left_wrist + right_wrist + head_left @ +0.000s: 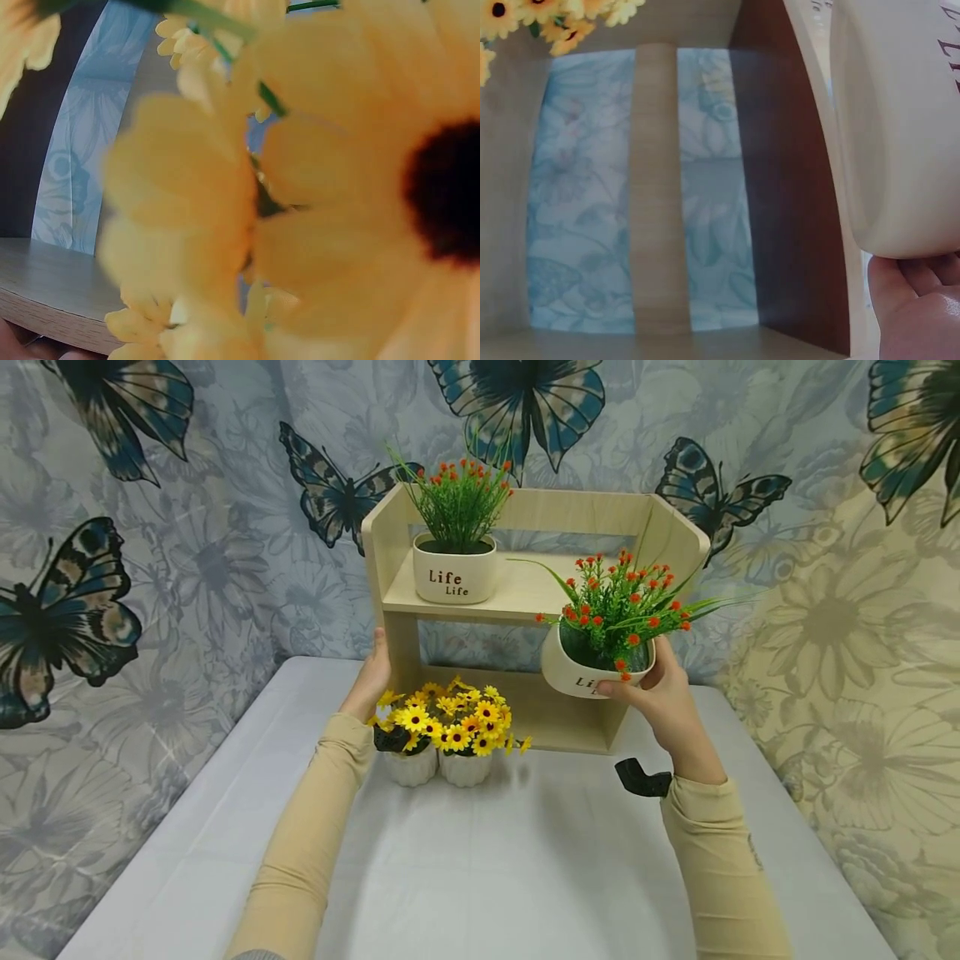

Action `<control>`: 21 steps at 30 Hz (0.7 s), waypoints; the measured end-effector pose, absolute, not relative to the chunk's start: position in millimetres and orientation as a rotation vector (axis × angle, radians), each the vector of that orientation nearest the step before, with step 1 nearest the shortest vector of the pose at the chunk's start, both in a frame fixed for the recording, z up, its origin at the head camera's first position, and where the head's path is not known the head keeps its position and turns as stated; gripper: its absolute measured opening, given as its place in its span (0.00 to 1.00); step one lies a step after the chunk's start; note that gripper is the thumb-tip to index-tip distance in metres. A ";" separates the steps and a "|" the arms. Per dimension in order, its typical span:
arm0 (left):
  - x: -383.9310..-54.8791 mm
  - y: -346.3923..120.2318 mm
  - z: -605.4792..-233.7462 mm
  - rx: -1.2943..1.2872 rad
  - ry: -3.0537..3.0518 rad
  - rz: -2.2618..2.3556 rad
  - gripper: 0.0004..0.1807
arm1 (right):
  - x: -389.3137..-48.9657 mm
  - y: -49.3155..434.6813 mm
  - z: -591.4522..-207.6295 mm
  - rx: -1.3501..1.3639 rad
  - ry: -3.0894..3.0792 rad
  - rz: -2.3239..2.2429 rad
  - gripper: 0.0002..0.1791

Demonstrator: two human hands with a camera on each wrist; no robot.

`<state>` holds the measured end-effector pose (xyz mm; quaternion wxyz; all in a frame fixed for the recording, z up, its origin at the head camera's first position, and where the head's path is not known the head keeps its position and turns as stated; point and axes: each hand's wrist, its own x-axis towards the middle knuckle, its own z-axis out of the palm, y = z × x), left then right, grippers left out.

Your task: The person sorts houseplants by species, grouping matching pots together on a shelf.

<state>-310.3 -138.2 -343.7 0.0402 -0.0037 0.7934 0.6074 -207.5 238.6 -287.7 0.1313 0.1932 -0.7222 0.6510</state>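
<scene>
The red-flowered pot (566,672) is in the air in front of the right half of the wooden shelf (513,585), leaning with its mouth turned partly toward the wearer. The right hand (669,706) is closed around its right side, thumb on the front and fingers behind. One hand carries it from one side, so a loose thumb could let the smooth wall roll further and the pot drop. If it goes in too low, its base might catch the upper board's front edge; too far right, its long leaves could snag on the right side panel (678,543).

The left hand (367,681) lies against the shelf's left side; how far its fingers curl, I cannot tell. If it eases off, a knock could probably slide the shelf, jolting the other red-flowered pot (453,578) on the upper board. Just beside the left wrist, two yellow-flowered pots (466,768) stand on the counter (487,877); a careless withdrawal could topple them.
</scene>
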 end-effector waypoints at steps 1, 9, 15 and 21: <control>-310.4 -138.0 -343.9 -0.011 2.432 1.858 0.52 | -209.1 238.4 -285.6 0.563 -2.095 1.886 0.43; -311.1 -137.9 -343.6 0.007 2.416 1.874 0.52 | -225.7 236.1 -266.0 0.615 -2.118 1.804 0.44; -310.1 -138.5 -344.8 -0.015 2.428 1.867 0.53 | -236.2 237.8 -257.3 0.635 -2.097 1.841 0.44; -310.0 -137.9 -344.4 -0.019 2.426 1.875 0.53 | -247.2 241.4 -244.6 0.616 -2.094 1.842 0.43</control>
